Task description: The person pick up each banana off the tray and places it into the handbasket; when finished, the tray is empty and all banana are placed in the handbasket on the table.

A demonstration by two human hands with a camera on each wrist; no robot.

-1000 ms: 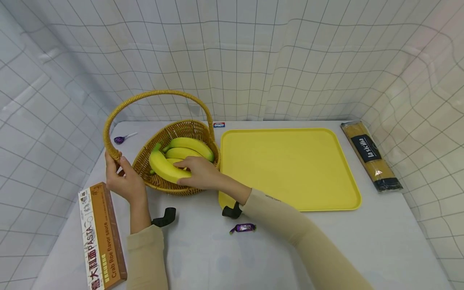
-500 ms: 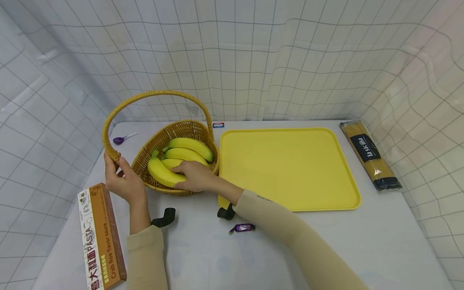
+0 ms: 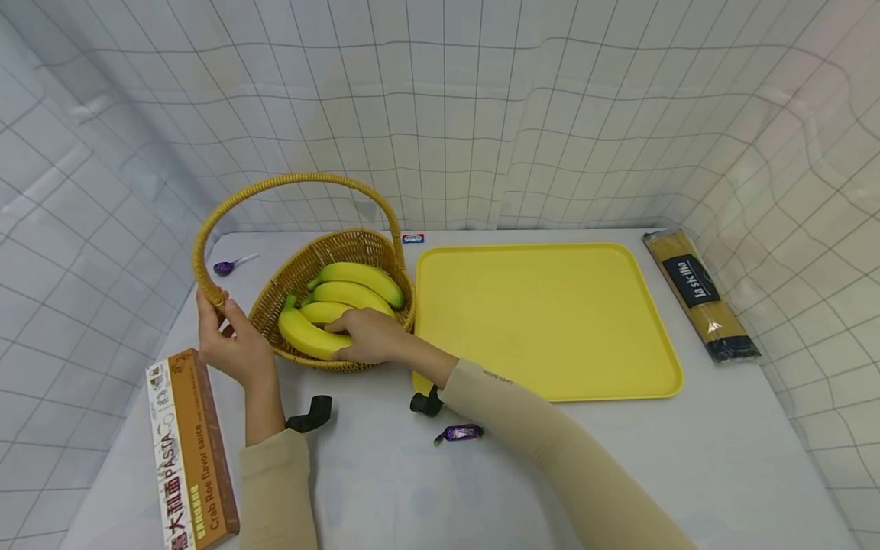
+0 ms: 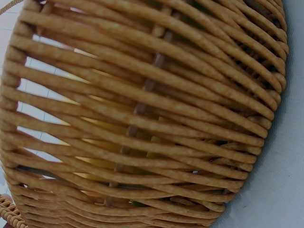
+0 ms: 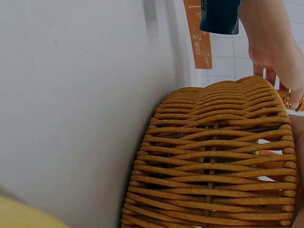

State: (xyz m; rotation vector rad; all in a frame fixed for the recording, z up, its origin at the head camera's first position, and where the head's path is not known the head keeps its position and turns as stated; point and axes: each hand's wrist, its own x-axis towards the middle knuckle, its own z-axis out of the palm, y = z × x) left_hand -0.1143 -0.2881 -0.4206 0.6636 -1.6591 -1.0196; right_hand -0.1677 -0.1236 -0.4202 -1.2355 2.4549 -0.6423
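Observation:
A wicker basket (image 3: 385, 252) with a tall arched handle (image 3: 289, 183) stands left of centre on the white table. Three yellow bananas lie in it. My right hand (image 3: 364, 336) reaches over the near rim and grips the nearest banana (image 3: 305, 336), which rests low in the basket. My left hand (image 3: 230, 344) holds the foot of the handle at the basket's left side. The left wrist view is filled by the basket's woven wall (image 4: 152, 114). In the right wrist view the basket's wall (image 5: 213, 156) fills the lower half, with my left hand (image 5: 280, 52) above it.
A large yellow tray (image 3: 543, 313) lies right of the basket. A spaghetti packet (image 3: 697, 294) lies at the far right, a brown pasta box (image 3: 192, 451) at the near left. A purple candy (image 3: 457, 433), a lollipop (image 3: 227, 266) and a small blue-red item (image 3: 413, 238) are scattered on the table.
My right hand has lowered the nearest banana from above the near rim down into the basket, beside the other two. The left hand has stayed on the handle.

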